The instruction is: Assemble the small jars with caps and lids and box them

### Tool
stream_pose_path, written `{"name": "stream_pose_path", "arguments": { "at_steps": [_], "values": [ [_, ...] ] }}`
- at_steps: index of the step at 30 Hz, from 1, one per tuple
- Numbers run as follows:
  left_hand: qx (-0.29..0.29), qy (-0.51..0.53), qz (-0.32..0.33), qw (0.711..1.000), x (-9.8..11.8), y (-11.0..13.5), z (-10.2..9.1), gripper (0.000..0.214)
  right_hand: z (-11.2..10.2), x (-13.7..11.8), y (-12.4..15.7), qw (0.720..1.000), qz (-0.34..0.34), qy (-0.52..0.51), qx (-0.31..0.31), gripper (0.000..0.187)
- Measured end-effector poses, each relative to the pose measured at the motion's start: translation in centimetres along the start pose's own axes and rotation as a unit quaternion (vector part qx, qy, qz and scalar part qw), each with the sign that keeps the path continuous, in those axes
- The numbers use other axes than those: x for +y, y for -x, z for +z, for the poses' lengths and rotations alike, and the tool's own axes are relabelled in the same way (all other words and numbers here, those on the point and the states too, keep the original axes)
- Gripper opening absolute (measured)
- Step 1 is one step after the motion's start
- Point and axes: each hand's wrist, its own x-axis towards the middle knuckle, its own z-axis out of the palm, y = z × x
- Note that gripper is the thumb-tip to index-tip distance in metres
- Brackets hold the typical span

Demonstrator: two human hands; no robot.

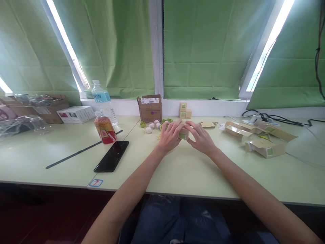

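Note:
Between my two hands, just above the middle of the table, is a small tan cardboard box (183, 134) with a green label. My left hand (170, 136) closes on its left side and top, fingers bent over it. On the right side, my right hand (201, 138) grips the box with thumb and fingertips. Behind and left of my left hand lie several pale pink balls (151, 126) and some green pieces (143, 125). Farther back, a few similar small boxes (182, 114) are stacked against the wall.
To the left stand a red drink bottle (105, 128) and a water bottle (103, 101), with a black phone (111, 156) in front. A brown carton (150, 109) stands at the back. Opened cardboard boxes (266, 147) and black cables (279, 122) lie right.

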Motion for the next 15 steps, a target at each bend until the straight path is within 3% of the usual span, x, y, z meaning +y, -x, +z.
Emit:
{"name": "stream_pose_path", "arguments": {
  "at_steps": [8, 15],
  "values": [
    [-0.020, 0.030, -0.006, 0.999, 0.22, -0.35, -0.55, 0.054, -0.07, 0.08, 0.27, 1.000, 0.003, -0.009, -0.006, 0.058],
    [-0.048, 0.103, 0.014, 0.993, -0.61, 0.10, -0.38, 0.063, -0.09, -0.38, 0.48, 0.991, 0.019, -0.127, -0.022, 0.067]
  ]
}}
